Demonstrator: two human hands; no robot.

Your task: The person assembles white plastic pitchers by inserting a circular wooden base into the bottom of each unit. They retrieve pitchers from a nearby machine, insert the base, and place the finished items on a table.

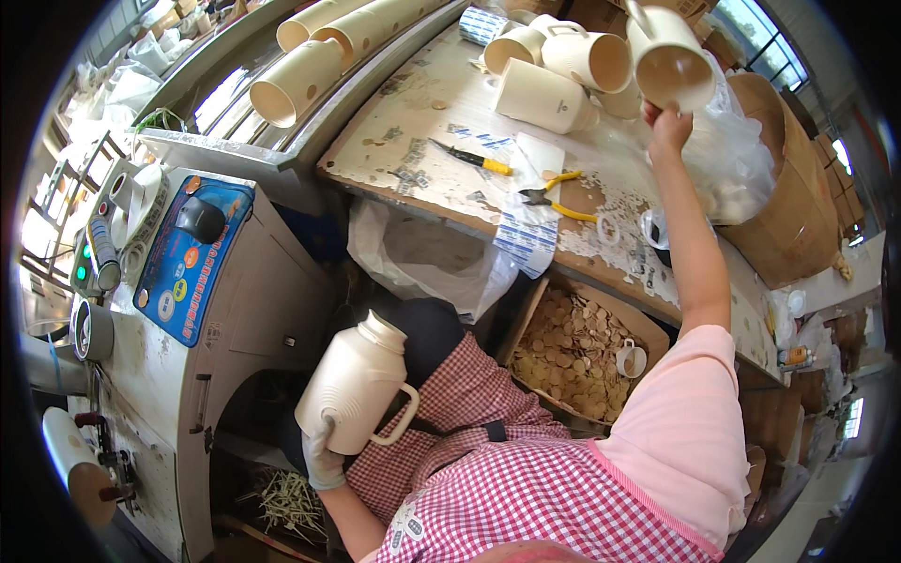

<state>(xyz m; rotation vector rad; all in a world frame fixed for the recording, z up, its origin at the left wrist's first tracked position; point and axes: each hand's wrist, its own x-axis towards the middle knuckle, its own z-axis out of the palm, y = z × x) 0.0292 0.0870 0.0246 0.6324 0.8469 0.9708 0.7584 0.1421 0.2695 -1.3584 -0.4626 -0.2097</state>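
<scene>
A cream plastic jug body (352, 385) with a ribbed side, a narrow neck and a loop handle rests above my lap. My left hand (325, 457), in a pale glove, is closed on its lower end. My right hand (668, 127) stretches to the far right of the workbench and has its fingers closed on the rim of another jug body (668, 52). That one is tilted, its wide round mouth toward me. Beside it lie several more cream jug bodies (542, 97), some on their sides.
On the workbench (394, 122) lie a yellow-handled knife (474, 158) and yellow-handled cutters (560, 198). A box of round discs (577, 347) stands under its edge, near a white bag (422, 267). A machine with a blue panel (193, 258) is at left; a large cardboard drum (784, 188) stands right.
</scene>
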